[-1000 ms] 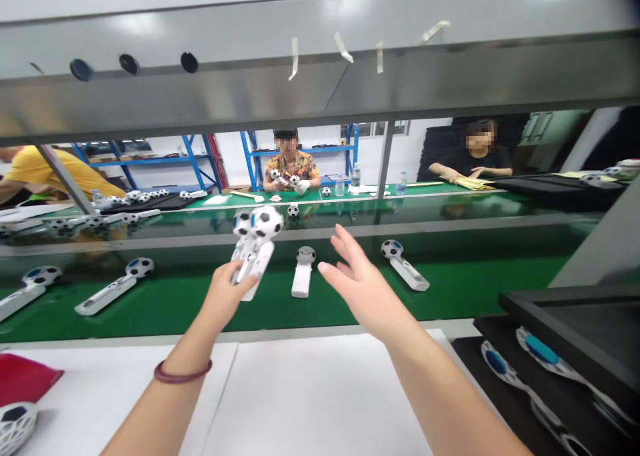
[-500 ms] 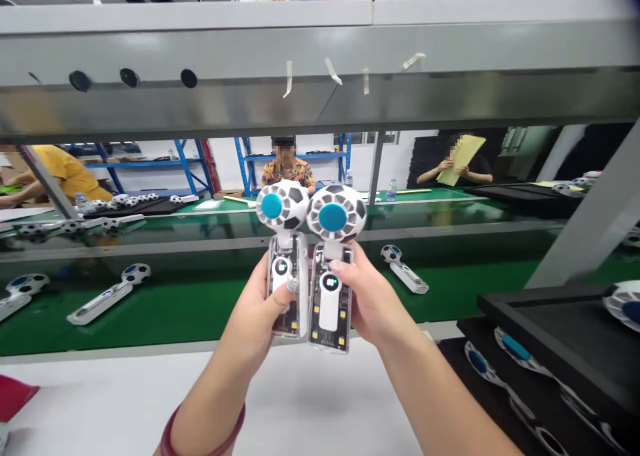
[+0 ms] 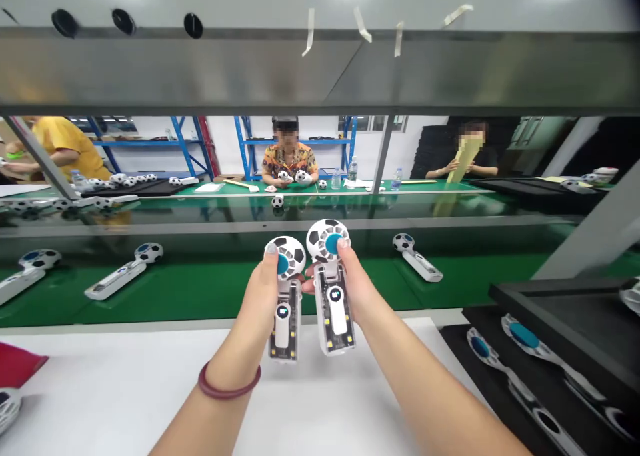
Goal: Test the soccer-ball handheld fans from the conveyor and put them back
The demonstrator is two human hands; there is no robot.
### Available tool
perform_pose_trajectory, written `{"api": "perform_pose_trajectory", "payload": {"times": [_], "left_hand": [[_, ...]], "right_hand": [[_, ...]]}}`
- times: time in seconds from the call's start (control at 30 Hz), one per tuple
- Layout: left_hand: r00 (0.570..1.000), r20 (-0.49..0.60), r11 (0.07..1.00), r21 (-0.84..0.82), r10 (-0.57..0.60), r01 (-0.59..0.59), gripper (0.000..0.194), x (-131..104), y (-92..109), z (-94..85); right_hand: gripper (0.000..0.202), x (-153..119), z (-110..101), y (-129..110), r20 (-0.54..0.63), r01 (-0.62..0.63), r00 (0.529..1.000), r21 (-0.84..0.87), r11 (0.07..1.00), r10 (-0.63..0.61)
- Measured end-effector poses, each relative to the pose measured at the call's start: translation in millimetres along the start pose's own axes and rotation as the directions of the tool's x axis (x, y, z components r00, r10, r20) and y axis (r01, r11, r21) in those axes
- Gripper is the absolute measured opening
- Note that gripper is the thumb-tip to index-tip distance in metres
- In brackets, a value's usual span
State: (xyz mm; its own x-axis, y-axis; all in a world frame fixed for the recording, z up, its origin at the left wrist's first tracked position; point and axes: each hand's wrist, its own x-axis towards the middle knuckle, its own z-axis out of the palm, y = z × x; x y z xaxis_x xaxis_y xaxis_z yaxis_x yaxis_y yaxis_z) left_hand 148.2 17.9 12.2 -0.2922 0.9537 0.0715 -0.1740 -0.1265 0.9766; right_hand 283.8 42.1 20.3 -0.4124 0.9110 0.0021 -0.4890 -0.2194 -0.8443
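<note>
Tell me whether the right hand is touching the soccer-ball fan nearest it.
Touching. The head view shows the right hand holding the fan up over the white table, its thumb laid across the fan's blue disc.

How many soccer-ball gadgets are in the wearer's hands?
2: one gadget in the left hand, a second gadget in the right hand. The hands cover parts of both; no third shows.

A single dark-red bracelet (image 3: 230, 395) — a plain, smooth, rounded band with a faint sheen — circles the wrist below the left grip (image 3: 260, 296), standing slightly out at its edges. The left forearm (image 3: 210, 413) and right forearm (image 3: 415, 369) are bare; the left thumbnail (image 3: 271, 249) looks glossy.
</note>
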Motion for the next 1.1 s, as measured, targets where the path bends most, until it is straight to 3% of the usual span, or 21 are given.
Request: {"api": "perform_pose_trajectory", "payload": {"times": [0.17,0.3,0.37,0.43,0.5,0.6,0.77,0.9,1.1], "left_hand": [[0.986,-0.113,0.985,0.134,0.121,-0.105,0.061,-4,-36,-14.1],[0.971,-0.036,0.959,0.167,0.237,-0.228,0.065,-16,-71,-26.5],[0.990,0.007,0.982,0.124,0.144,-0.144,0.070,-26,-84,-30.0],[0.996,0.034,0.995,0.062,-0.080,0.078,0.068,-36,-93,-31.7],[0.965,0.050,0.966,-0.010,-0.257,0.258,0.059,-45,-96,-32.6],[0.949,0.089,0.940,-0.133,-0.304,0.313,0.049,-50,-94,-34.0],[0.944,0.153,0.918,-0.233,-0.291,0.321,0.045,-46,-92,-37.1],[0.933,0.214,0.899,-0.272,-0.291,0.343,0.047,-46,-89,-38.5],[0.927,0.215,0.898,-0.257,-0.307,0.357,0.056,-51,-80,-35.9]], "right_hand": [[0.045,-1,-15,28,-0.040,0.190,0.980,-0.133,0.973,-0.197],[0.049,-6,-47,56,0.053,0.274,0.962,-0.144,0.951,-0.269],[0.049,-11,-60,70,0.045,0.229,0.973,-0.146,0.962,-0.225],[0.056,-16,-69,82,0.019,0.103,0.995,-0.163,0.981,-0.101],[0.065,-21,-73,91,-0.003,-0.048,0.999,-0.171,0.984,0.049],[0.067,-24,-73,98,-0.001,-0.142,0.990,-0.092,0.986,0.142],[0.083,-24,-79,100,0.149,-0.101,0.982,-0.084,0.991,0.113],[0.086,-23,-85,101,0.154,-0.100,0.980,-0.143,0.985,0.122],[0.089,-23,-88,104,0.152,-0.085,0.982,-0.164,0.983,0.111]]}}
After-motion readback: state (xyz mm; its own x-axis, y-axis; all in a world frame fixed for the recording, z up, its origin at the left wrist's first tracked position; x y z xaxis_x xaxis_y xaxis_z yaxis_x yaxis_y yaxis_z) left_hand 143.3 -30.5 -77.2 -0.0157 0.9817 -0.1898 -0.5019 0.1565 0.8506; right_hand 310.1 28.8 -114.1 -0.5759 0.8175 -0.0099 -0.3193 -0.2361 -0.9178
